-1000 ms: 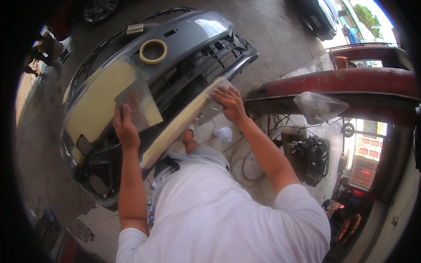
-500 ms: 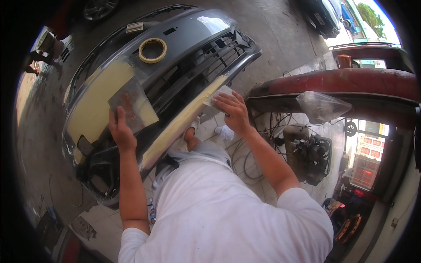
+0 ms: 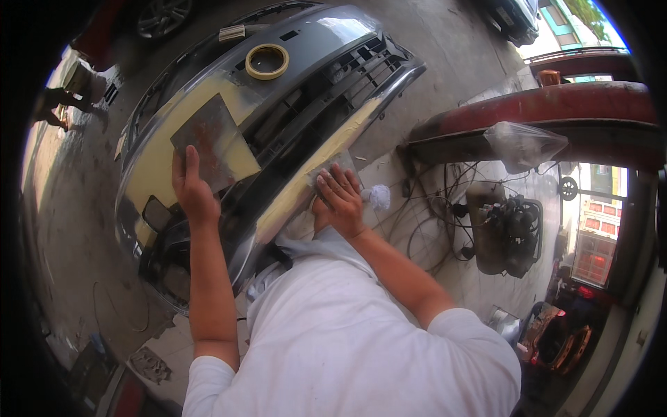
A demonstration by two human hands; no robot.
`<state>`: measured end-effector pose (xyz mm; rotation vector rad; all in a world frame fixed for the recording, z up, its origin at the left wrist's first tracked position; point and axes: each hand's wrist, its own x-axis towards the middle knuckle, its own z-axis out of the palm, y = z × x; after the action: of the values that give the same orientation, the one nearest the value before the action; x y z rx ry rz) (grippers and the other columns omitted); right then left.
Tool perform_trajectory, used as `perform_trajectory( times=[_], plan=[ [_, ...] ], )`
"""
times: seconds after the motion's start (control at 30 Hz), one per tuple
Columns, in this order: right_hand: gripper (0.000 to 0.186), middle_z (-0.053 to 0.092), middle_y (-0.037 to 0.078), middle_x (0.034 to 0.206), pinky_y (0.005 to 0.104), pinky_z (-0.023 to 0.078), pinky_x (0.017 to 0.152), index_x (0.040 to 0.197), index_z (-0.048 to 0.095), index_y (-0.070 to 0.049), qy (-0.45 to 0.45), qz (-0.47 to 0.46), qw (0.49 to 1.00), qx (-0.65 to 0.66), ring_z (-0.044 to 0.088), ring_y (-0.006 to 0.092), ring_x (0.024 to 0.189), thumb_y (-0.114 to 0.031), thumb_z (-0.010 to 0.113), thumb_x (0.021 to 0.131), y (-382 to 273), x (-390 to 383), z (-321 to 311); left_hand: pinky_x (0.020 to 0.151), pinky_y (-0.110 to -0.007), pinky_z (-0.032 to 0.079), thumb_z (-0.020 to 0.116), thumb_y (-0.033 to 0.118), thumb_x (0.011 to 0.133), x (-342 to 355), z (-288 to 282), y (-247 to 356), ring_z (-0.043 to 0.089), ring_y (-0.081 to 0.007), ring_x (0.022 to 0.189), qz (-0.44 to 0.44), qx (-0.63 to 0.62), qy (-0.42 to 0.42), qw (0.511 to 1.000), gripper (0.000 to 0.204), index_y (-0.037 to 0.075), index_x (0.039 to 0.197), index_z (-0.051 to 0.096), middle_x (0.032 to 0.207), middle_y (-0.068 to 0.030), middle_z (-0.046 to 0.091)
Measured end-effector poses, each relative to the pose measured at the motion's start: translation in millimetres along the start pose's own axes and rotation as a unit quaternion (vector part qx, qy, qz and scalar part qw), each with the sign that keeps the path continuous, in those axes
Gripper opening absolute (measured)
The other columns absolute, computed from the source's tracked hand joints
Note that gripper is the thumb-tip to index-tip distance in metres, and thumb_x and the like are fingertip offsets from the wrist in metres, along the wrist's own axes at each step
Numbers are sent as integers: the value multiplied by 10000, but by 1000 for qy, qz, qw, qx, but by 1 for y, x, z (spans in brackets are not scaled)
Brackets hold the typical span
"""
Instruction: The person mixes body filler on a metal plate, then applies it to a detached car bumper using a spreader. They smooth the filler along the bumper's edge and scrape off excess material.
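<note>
A dark grey car bumper (image 3: 313,45) lies slantwise before me, with yellow filler (image 3: 146,167) on its left end and a filler strip along its near lower edge. My left hand (image 3: 196,191) grips a flat metal plate (image 3: 215,135) smeared with reddish and yellow paste, held over the bumper. My right hand (image 3: 340,198) presses a thin, flat spreader (image 3: 339,161) on the near filler strip, fingers laid over it. Resting on top of the bumper is a yellow roll of masking tape (image 3: 267,74).
On the right is a red bumper (image 3: 542,104) with a clear plastic bag (image 3: 524,144) hanging from it. Beneath stands an air compressor (image 3: 504,233), with hoses on the tiled floor. A crumpled white wad (image 3: 379,197) lies beyond my right hand. A car wheel (image 3: 163,17) shows at the top left.
My right hand has slid the spreader down and left along the near filler strip, toward me. My left hand still holds the plate over the bumper. The whole view has shifted slightly.
</note>
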<state>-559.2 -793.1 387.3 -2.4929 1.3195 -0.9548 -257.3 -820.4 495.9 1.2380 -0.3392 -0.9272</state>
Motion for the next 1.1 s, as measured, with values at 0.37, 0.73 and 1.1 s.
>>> perform_trajectory(
  times=[0.37, 0.73, 1.1],
  plan=[
    [369, 698, 122, 1397, 492, 335, 1241, 1243, 755, -62, 2, -24, 1000, 3, 553, 328, 1438, -2, 680, 886, -83, -38, 19, 696, -337, 596, 626, 297, 1081, -19, -49, -3, 671, -160, 942, -14, -5, -32, 999, 440, 51, 1440, 562, 1208, -60, 691],
    [394, 660, 94, 1459, 517, 288, 1269, 1326, 724, -90, -27, -66, 997, 20, 490, 324, 1490, -118, 662, 938, -110, -51, 20, 841, -341, 576, 617, 273, 1088, -29, -64, -1, 681, -194, 1025, -43, -12, -48, 998, 392, 35, 1397, 587, 1279, -83, 682],
    [677, 606, 131, 1515, 508, 296, 1275, 1429, 654, -68, 120, 76, 990, 1, 457, 330, 1507, 160, 530, 804, -5, 7, -9, 930, -357, 547, 607, 286, 1088, -58, -66, 14, 646, -223, 1139, -56, 6, -42, 998, 443, 38, 1452, 563, 1350, -89, 651]
  ],
)
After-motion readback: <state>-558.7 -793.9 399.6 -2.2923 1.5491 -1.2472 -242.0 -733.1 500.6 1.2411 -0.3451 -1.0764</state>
